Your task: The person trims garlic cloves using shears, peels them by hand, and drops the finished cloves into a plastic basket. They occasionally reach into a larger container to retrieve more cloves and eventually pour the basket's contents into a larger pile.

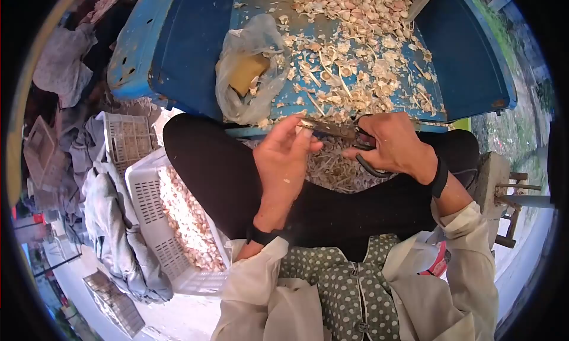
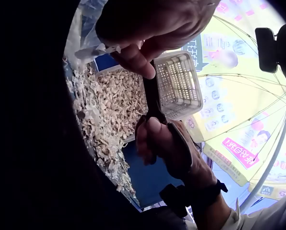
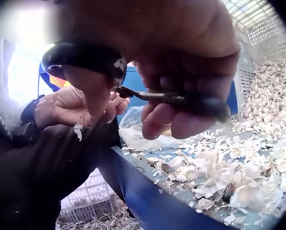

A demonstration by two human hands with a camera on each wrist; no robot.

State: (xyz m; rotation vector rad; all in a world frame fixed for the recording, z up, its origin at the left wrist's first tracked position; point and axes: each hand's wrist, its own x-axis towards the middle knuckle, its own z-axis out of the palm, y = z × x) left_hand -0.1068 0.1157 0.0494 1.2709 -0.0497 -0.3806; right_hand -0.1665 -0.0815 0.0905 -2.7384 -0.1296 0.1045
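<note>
In the head view my right hand [image 1: 394,142] grips black-handled scissors [image 1: 329,127], its thumb and fingers in the loops. The blades point left, their tips right at the fingertips of my left hand [image 1: 287,157]. Thumb and fingers of the left hand pinch a small piece of garlic, mostly hidden behind them. The right wrist view shows the scissors [image 3: 162,97] from the side, with a flake of garlic skin [image 3: 78,132] hanging below the left hand [image 3: 71,106]. Both hands are over the lap, at the near edge of a blue table [image 1: 275,111] strewn with garlic skins [image 1: 367,74].
Garlic cloves [image 1: 355,6] are heaped at the table's far side. A clear plastic bag [image 1: 240,98] with a yellowish block lies left on the table. Beside the left leg stands a white crate [image 1: 148,193] of peeled-looking cloves. Trimmings [image 1: 338,169] lie below the hands.
</note>
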